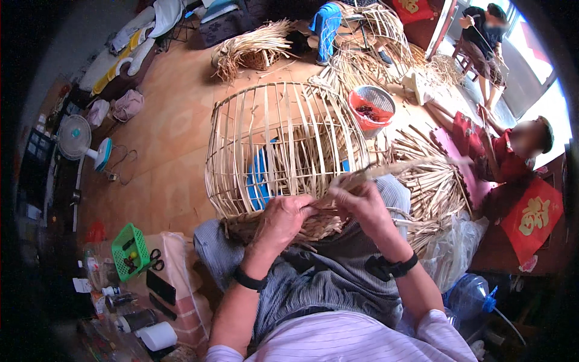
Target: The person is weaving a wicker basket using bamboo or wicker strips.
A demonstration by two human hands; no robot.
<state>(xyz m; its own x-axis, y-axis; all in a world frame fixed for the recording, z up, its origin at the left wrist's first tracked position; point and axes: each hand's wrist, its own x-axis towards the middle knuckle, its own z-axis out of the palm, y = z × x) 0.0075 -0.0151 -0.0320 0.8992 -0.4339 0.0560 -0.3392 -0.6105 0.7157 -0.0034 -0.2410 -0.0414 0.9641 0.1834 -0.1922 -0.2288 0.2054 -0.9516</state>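
Note:
A large openwork basket frame (288, 148) of pale, flat strips stands between my knees, its near edge at my lap. At that near edge, my left hand (283, 218) is closed on the woven rim, its fingertips pinching the strips. Just to the right, my right hand (362, 205) grips a long dried plant strip (401, 166), whose free end stretches off to the right and is smeared by motion. The two hands are close together over the woven edge. Through the gaps in the frame something blue (258, 178) shows.
Bundled dried stalks (425, 181) lie right of the basket, with a red-lined bucket (371, 108) beyond. A person in red (482, 148) sits at the right; another person (482, 45) is farther back. At left are a fan (75, 137), green tray (129, 252) and scissors (157, 260).

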